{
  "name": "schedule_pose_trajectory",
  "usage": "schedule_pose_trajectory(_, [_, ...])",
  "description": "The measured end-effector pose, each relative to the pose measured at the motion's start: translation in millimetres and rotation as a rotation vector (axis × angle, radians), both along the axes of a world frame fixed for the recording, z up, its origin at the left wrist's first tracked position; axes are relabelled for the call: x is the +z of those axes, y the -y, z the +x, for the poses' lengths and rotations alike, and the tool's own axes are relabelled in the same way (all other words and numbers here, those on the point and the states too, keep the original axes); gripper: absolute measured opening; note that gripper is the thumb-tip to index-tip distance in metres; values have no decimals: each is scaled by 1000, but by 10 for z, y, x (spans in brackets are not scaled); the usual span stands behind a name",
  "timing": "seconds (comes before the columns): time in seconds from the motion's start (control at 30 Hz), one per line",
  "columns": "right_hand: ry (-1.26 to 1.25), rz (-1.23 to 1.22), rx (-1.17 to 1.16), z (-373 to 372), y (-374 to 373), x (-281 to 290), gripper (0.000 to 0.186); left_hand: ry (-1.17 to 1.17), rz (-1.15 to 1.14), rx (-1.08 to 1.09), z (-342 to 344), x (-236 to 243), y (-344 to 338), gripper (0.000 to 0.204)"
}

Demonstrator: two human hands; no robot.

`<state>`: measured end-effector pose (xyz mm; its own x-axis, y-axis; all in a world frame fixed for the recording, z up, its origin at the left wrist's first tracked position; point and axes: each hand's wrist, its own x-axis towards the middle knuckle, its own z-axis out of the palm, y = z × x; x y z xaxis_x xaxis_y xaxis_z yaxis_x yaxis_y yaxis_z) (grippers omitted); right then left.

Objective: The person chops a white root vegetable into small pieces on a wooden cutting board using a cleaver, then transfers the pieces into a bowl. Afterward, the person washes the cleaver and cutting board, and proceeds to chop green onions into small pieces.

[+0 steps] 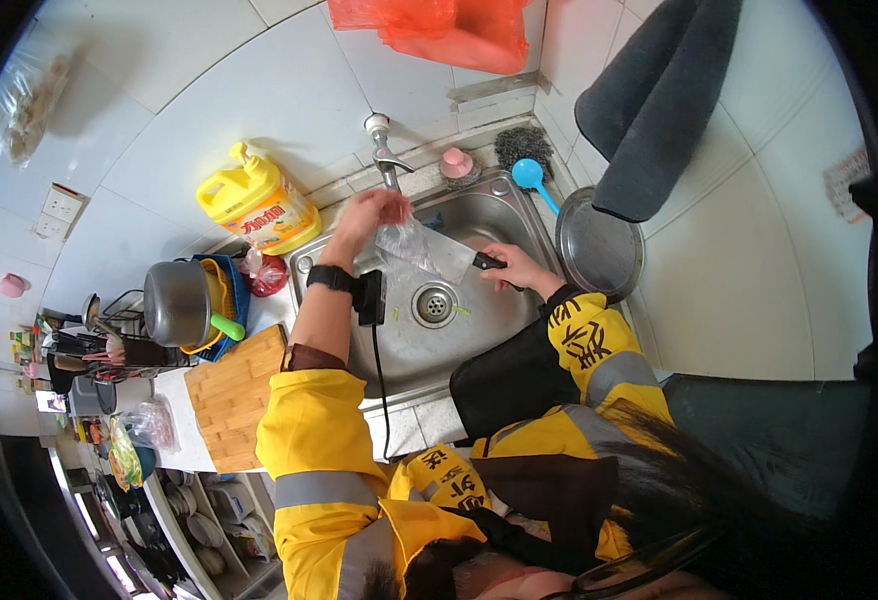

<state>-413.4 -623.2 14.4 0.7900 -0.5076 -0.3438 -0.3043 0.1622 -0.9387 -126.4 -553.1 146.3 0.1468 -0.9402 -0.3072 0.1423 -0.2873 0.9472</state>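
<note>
Over the steel sink (479,215), my left hand (367,215) holds up a piece of pinkish raw meat in a clear plastic bag (404,240), just below the tap (384,155). My right hand (514,268) grips the black handle of a cleaver (451,254), whose broad blade points left toward the bag. The blade touches or nearly touches the bag; I cannot tell which. A black device with a cable is strapped at my left wrist (369,297). Both sleeves are yellow with grey bands.
A wooden cutting board (231,395) lies left of the sink, by a steel pot (177,300) on a blue rack. A yellow detergent jug (257,208) stands behind. A round steel lid (599,250), blue ladle (532,178), scrubbers and a hanging grey towel (659,100) are at right.
</note>
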Motion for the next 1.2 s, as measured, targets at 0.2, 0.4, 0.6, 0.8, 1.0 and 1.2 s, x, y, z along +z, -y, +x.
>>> schedule_pose_trajectory(0.2, [72,53,98,210,274,-192,41,-190,102,165,-23,-469,74,21])
schedule_pose_trajectory(0.4, [99,43,104,212,419,-219,36,-443,-8,332,-95,-743,344,23])
schedule_pose_trajectory(0.6, [108,46,92,273,525,-154,36,-423,-39,278,-115,-782,437,23])
schedule_pose_trajectory(0.8, [102,37,107,381,576,-91,39,-148,17,237,-244,-754,376,43])
schedule_pose_trajectory(1.0, [140,86,114,575,560,10,41,233,-193,-22,-147,-692,101,25])
schedule_pose_trajectory(1.2, [125,59,116,613,510,87,40,232,-77,160,-24,-597,-71,22])
